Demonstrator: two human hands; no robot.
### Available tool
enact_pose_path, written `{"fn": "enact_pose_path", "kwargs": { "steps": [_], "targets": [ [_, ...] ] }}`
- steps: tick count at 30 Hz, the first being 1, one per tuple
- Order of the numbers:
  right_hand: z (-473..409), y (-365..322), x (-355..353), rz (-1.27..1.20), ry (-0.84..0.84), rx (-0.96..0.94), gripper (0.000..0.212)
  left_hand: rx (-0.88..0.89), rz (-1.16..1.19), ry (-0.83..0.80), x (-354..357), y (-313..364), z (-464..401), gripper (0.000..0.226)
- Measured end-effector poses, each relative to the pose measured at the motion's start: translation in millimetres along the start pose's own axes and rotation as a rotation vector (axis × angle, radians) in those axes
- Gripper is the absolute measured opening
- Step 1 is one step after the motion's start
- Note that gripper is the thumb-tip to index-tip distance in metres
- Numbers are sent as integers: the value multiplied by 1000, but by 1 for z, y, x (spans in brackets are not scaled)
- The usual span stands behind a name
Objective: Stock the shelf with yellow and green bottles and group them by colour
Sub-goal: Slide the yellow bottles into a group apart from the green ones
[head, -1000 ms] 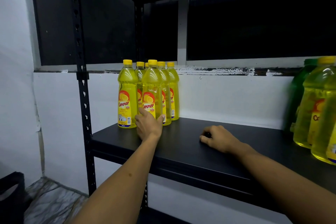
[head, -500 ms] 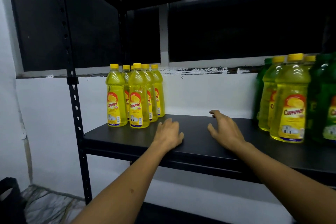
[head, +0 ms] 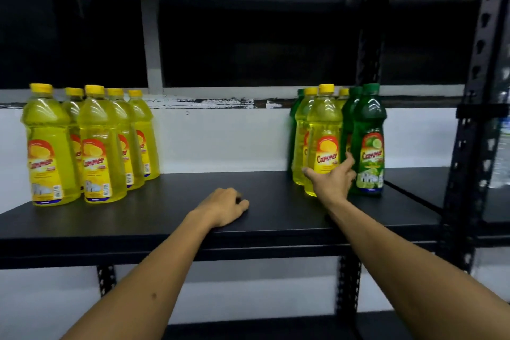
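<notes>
Several yellow bottles (head: 93, 146) stand grouped at the left end of the black shelf (head: 171, 196). At the right end is a mixed cluster: a front yellow bottle (head: 325, 130), more yellow ones behind it, a green bottle (head: 369, 141) at its right, and another green bottle (head: 294, 116) partly hidden at the back left. My right hand (head: 331, 182) is at the base of the front yellow bottle, thumb on its left and fingers spread on its right. My left hand (head: 223, 205) rests mid-shelf with fingers curled, holding nothing.
A black perforated upright (head: 477, 85) stands at the shelf's right end, with another shelf section beyond it. A dark shelf board hangs overhead and a lower shelf (head: 248, 326) lies beneath. A white wall runs behind the bottles.
My view has swung right, so the mixed cluster is now in full sight. My right hand left the shelf surface and reached to the front yellow bottle. My left hand slid right along the shelf.
</notes>
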State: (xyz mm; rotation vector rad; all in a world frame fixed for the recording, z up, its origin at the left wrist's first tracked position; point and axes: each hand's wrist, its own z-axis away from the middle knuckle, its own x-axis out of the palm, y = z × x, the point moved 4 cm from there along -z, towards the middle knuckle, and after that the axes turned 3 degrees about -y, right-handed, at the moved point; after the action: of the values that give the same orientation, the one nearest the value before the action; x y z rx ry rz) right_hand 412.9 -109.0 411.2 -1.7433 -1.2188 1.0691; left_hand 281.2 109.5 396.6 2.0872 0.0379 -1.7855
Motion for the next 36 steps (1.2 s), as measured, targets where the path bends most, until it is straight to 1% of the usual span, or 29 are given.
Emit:
{"fn": "enact_pose_path", "kwargs": {
  "steps": [1, 3, 6, 9, 12, 15, 18, 20, 22, 23, 24, 26, 29, 32, 36],
  "targets": [
    [-4, 4, 3, -20, -37, 47, 116, -6, 18, -15, 1, -3, -1, 47],
    [-9, 10, 8, 18, -79, 82, 118, -3, 37, -23, 3, -6, -3, 48],
    [-12, 13, 10, 74, -94, 82, 106, -6, 61, -5, 3, -7, -4, 51],
    [-10, 11, 5, 104, -129, 33, 91, -10, 77, -10, 5, -9, -6, 53],
    [-2, 6, 8, 166, -219, -71, 82, -10, 103, -6, 4, -8, -5, 56],
    [10, -3, 17, 187, -348, -233, 84, 15, 170, 20, 3, -8, -2, 65],
    [23, -10, 28, 140, -569, -376, 79, 10, 360, 91, -1, -13, -1, 78],
    [32, -12, 38, 279, -727, -457, 76, -22, 499, 137, -4, -15, 1, 92],
    [38, -11, 47, 546, -805, -531, 69, -23, 587, 193, -7, -12, 5, 102],
    [39, -11, 49, 629, -819, -547, 68, -9, 618, 229, -9, -10, 7, 102],
    [38, -11, 50, 659, -820, -549, 66, 11, 636, 265, -10, -9, 8, 97],
    [37, -11, 50, 661, -821, -554, 61, 18, 644, 314, -12, -11, 9, 83],
    [38, -12, 49, 663, -830, -560, 55, -24, 643, 348, -15, -15, 10, 72],
    [37, -13, 52, 661, -801, -563, 49, -65, 645, 362, -18, -14, 12, 66],
    [42, -21, 67, 734, -754, -595, 38, -136, 676, 381, -20, -23, 8, 64]
  ]
}}
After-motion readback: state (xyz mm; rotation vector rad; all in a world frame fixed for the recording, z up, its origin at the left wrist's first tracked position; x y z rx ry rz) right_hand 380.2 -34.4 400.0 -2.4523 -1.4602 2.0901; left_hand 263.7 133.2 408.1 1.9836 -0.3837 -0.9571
